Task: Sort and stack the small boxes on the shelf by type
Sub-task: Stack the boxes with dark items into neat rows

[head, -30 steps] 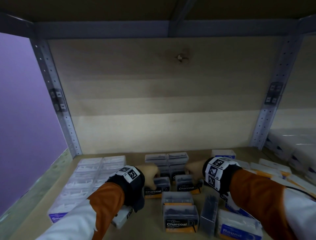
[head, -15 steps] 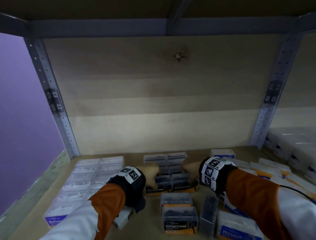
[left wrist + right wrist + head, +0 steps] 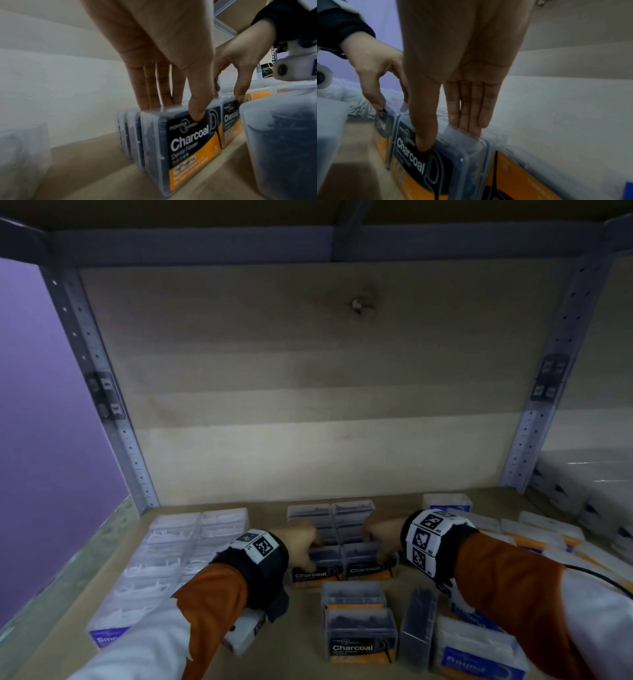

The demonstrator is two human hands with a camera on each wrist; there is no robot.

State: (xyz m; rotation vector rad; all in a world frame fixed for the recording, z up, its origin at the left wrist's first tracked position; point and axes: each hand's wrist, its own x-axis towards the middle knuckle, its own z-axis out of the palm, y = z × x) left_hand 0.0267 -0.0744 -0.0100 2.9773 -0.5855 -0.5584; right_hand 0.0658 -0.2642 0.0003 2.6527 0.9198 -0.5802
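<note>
Two clear "Charcoal" flosser boxes stand upright side by side on the wooden shelf (image 3: 239, 672), in front of a double row of the same boxes (image 3: 330, 517). My left hand (image 3: 308, 546) (image 3: 176, 111) pinches the left Charcoal box (image 3: 317, 568) (image 3: 188, 142), thumb on its label and fingers behind it. My right hand (image 3: 371, 537) (image 3: 448, 136) pinches the right Charcoal box (image 3: 368, 563) (image 3: 419, 162) the same way. The two boxes touch each other and the row behind.
Clear boxes of white flossers (image 3: 164, 553) fill the left side. Two loose Charcoal boxes (image 3: 359, 631) and one on its edge (image 3: 419, 625) lie in front. Blue "Round" boxes (image 3: 479, 655) sit front right, orange-labelled ones (image 3: 534, 537) at right. A white box (image 3: 245, 635) lies under my left forearm.
Both hands have slid their Charcoal boxes back against the row. The right box has moved left until it meets the left one.
</note>
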